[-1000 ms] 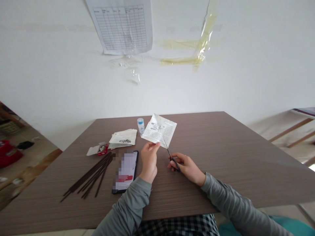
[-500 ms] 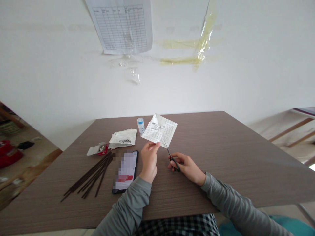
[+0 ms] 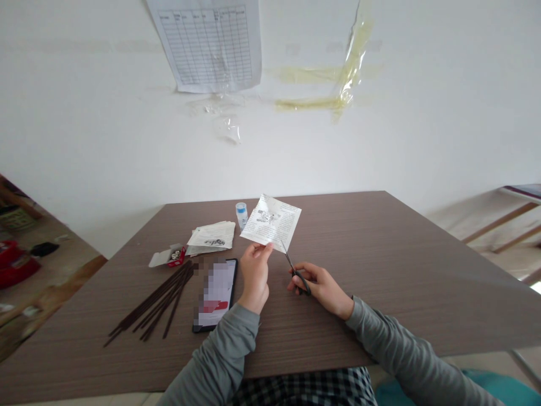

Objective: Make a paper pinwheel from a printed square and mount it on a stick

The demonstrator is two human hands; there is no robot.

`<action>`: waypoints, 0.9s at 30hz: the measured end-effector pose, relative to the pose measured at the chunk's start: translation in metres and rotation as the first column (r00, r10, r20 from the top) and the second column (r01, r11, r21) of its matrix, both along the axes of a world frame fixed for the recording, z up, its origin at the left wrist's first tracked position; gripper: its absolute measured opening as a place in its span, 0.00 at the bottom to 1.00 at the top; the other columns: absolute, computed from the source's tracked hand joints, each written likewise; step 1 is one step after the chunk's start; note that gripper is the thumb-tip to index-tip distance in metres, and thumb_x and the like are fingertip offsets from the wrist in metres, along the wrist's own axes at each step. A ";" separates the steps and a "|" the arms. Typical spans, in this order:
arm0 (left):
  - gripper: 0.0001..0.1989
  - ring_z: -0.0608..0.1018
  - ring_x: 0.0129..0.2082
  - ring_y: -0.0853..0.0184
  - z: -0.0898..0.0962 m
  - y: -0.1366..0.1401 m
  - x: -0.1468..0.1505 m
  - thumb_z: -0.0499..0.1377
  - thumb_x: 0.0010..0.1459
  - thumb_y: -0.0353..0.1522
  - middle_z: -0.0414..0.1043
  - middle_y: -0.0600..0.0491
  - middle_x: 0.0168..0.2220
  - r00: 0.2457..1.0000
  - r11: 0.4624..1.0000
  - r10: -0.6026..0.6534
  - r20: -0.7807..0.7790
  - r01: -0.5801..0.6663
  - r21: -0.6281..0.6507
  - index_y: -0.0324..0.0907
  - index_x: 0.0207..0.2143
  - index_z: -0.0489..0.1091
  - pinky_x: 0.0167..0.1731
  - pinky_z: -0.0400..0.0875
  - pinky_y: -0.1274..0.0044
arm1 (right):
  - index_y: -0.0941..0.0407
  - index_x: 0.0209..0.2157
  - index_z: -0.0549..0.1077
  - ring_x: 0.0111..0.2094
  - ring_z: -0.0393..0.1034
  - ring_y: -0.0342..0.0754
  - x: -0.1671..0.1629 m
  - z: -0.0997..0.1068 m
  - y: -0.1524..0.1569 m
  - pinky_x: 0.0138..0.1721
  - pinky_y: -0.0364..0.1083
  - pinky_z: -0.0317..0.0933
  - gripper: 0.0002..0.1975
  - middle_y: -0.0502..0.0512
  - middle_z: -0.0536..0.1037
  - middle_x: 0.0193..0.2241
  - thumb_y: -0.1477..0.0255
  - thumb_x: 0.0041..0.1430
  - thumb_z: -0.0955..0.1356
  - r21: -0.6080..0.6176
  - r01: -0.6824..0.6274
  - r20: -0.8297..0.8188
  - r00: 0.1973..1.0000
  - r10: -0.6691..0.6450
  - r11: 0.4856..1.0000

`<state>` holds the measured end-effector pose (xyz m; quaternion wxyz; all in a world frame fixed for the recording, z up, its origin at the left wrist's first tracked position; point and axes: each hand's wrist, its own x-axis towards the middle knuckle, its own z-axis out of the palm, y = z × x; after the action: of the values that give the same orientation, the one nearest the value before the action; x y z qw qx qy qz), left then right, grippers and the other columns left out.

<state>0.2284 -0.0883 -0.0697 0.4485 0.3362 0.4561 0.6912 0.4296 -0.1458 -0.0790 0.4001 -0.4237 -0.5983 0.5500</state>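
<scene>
My left hand (image 3: 255, 275) pinches the near edge of a square sheet of printed paper (image 3: 270, 221), which is held up above the table and bears small text and a dark picture. In my right hand (image 3: 322, 286) is a pair of scissors (image 3: 296, 275) with black handles, my fingers wrapped round the loops. Its blade tips meet the paper's near corner, just right of my left thumb. How far the blades are apart is too small to tell.
On the brown table (image 3: 380, 254) stand a small clear bottle with a blue top (image 3: 241, 212), a stack of printed papers (image 3: 212, 237), an opened red box (image 3: 176, 256) of small pale pieces, several thin dark sticks (image 3: 158, 296) and a phone (image 3: 220, 293). A white wall rises behind.
The paper and my left hand have shifted slightly to the left. My right hand with the scissors has hardly moved.
</scene>
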 end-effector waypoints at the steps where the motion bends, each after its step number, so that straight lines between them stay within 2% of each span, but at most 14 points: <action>1: 0.25 0.89 0.43 0.56 0.000 0.000 0.000 0.90 0.42 0.47 0.92 0.50 0.37 1.000 1.000 -0.001 0.000 0.001 0.000 0.45 0.34 0.84 0.50 0.81 0.67 | 0.49 0.51 0.85 0.37 0.88 0.61 0.000 0.000 0.000 0.48 0.59 0.83 0.36 0.60 0.94 0.38 0.33 0.63 0.85 -0.003 0.001 0.005 1.000 -0.001 1.000; 7: 0.28 0.89 0.42 0.56 0.000 0.000 0.001 0.90 0.42 0.50 0.91 0.50 0.36 1.000 1.000 0.012 -0.010 -0.012 -0.006 0.46 0.33 0.83 0.50 0.81 0.66 | 0.48 0.51 0.85 0.36 0.87 0.61 0.000 0.003 -0.002 0.48 0.60 0.83 0.34 0.61 0.95 0.38 0.34 0.64 0.85 -0.003 0.007 0.012 1.000 -0.007 1.000; 12: 0.25 0.89 0.42 0.55 0.002 0.001 0.002 0.89 0.40 0.47 0.92 0.49 0.35 0.999 1.000 0.024 0.028 -0.024 -0.009 0.46 0.32 0.84 0.49 0.81 0.66 | 0.49 0.50 0.85 0.35 0.87 0.60 0.001 0.003 -0.001 0.48 0.59 0.83 0.38 0.60 0.95 0.37 0.31 0.61 0.85 -0.004 0.010 0.014 1.000 -0.010 1.000; 17: 0.23 0.89 0.42 0.56 0.005 -0.001 0.001 0.89 0.44 0.45 0.92 0.50 0.36 1.000 1.000 0.014 0.011 -0.014 -0.022 0.46 0.32 0.84 0.50 0.82 0.66 | 0.50 0.50 0.85 0.35 0.87 0.58 0.000 0.002 0.000 0.46 0.57 0.83 0.41 0.59 0.95 0.36 0.29 0.59 0.86 -0.006 0.012 0.016 1.000 -0.012 1.000; 23: 0.24 0.89 0.42 0.55 0.005 -0.002 0.001 0.89 0.44 0.45 0.91 0.50 0.36 1.000 1.000 -0.006 0.009 0.006 -0.024 0.46 0.33 0.83 0.50 0.82 0.66 | 0.51 0.51 0.86 0.34 0.87 0.58 0.000 0.000 0.001 0.47 0.57 0.84 0.40 0.60 0.95 0.37 0.31 0.61 0.86 -0.006 0.017 0.017 1.000 -0.017 1.000; 27: 0.20 0.89 0.42 0.57 0.004 -0.002 0.001 0.87 0.46 0.43 0.91 0.51 0.35 1.000 1.000 0.004 0.006 -0.004 -0.023 0.46 0.32 0.83 0.50 0.81 0.66 | 0.52 0.52 0.86 0.36 0.88 0.60 0.001 0.001 0.000 0.48 0.59 0.86 0.40 0.62 0.95 0.37 0.31 0.62 0.85 0.002 0.009 0.025 1.000 -0.010 1.000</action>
<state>0.2298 -0.0899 -0.0657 0.4522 0.3280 0.4635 0.6878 0.4303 -0.1462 -0.0779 0.3956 -0.4330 -0.6018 0.5422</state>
